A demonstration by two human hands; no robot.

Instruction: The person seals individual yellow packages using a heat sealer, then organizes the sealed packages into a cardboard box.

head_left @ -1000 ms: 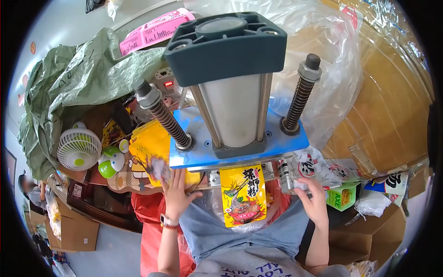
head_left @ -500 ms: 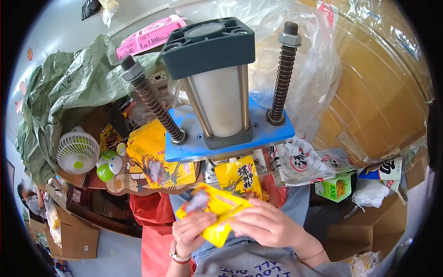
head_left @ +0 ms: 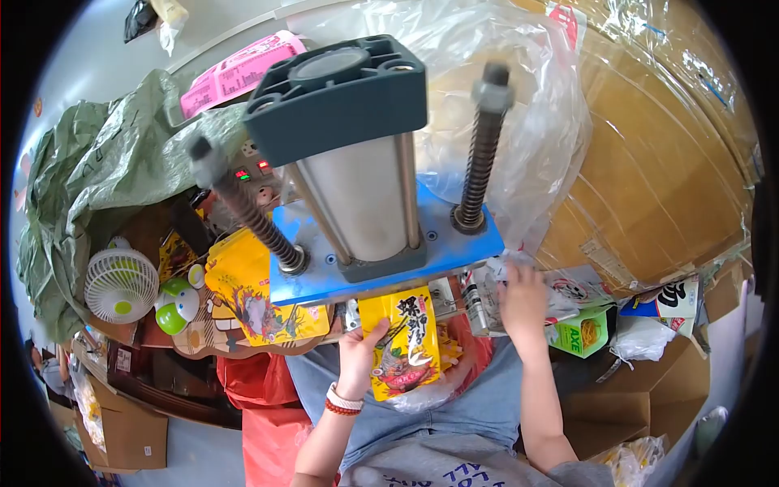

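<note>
Pinching one yellow packet [head_left: 410, 345] at its left edge with the left hand [head_left: 357, 353], by the near edge of one blue plate [head_left: 466, 243]. With the right hand [head_left: 524, 302] over white printed wrapping [head_left: 572, 286], too blurred to tell whether spread or gripping. Counting two spring-wrapped rods [head_left: 479, 166] on the plate, one fan [head_left: 122, 284], and yellow pouches [head_left: 268, 296] too overlapped to number.

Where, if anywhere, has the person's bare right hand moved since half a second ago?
Yes: the bare right hand has gone forward and rightward, from in front of the blue rectangular metal plate toward its right end.
</note>
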